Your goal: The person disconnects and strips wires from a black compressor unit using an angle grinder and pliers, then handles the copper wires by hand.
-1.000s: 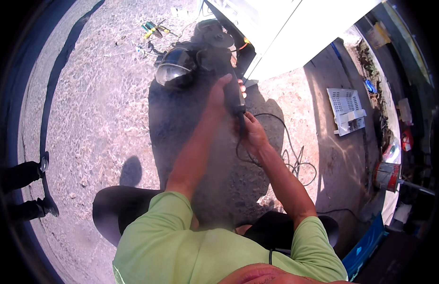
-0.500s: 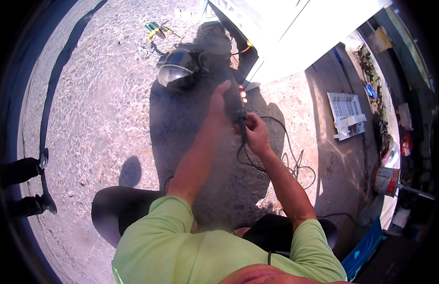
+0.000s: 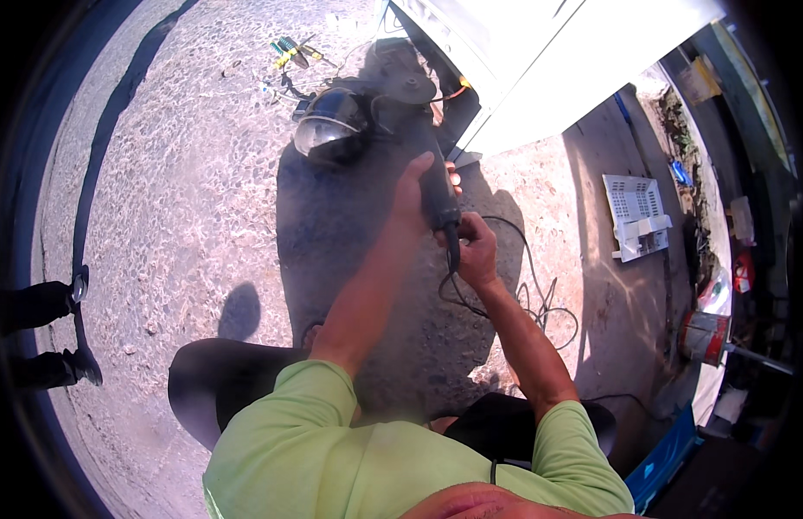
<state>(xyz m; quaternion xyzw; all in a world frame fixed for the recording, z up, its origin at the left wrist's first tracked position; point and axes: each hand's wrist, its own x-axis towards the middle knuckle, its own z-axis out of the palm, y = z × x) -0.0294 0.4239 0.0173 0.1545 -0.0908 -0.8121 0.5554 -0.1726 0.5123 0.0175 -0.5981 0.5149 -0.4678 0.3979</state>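
Observation:
A dark angle grinder (image 3: 436, 186) points away from me, its round disc end (image 3: 410, 85) close to the white appliance. My left hand (image 3: 416, 186) is wrapped round its body, thumb on top and fingertips showing on the far side. At the rear end, where the black cord (image 3: 453, 251) leaves the tool, my right hand (image 3: 476, 246) is closed with bent fingers; part of its grip is hidden. Left of the disc end sits a rounded black metal housing (image 3: 330, 125) with a shiny side. Shadow and haze blur the grinder's front.
The large white appliance (image 3: 540, 65) stands at the top, an orange wire (image 3: 457, 89) by its edge. Pliers (image 3: 291, 54) lie on the rough concrete. Loose cord loops sit at right, near a white vented panel (image 3: 635, 216) and a red-grey can (image 3: 704, 336). Another person's legs (image 3: 47, 333) are at far left.
The grinder and both hands have shifted slightly right, and my right hand a little toward me. Both hands stay on the tool.

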